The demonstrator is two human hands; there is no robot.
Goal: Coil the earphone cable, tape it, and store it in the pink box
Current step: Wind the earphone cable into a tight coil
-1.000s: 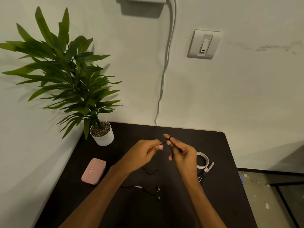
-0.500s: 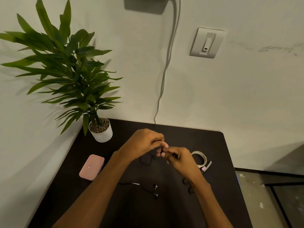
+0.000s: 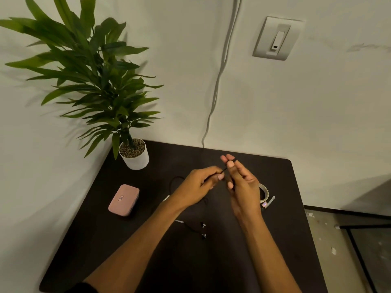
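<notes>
Where walls meet, dark table (image 3: 275, 240)

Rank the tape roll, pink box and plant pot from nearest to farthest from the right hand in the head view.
From the right hand:
1. Tape roll, just beside it on the right, partly hidden behind the hand.
2. Pink box, across the table on the left, past the left hand.
3. Plant pot, far-left corner by the wall, a little farther than the box.
</notes>
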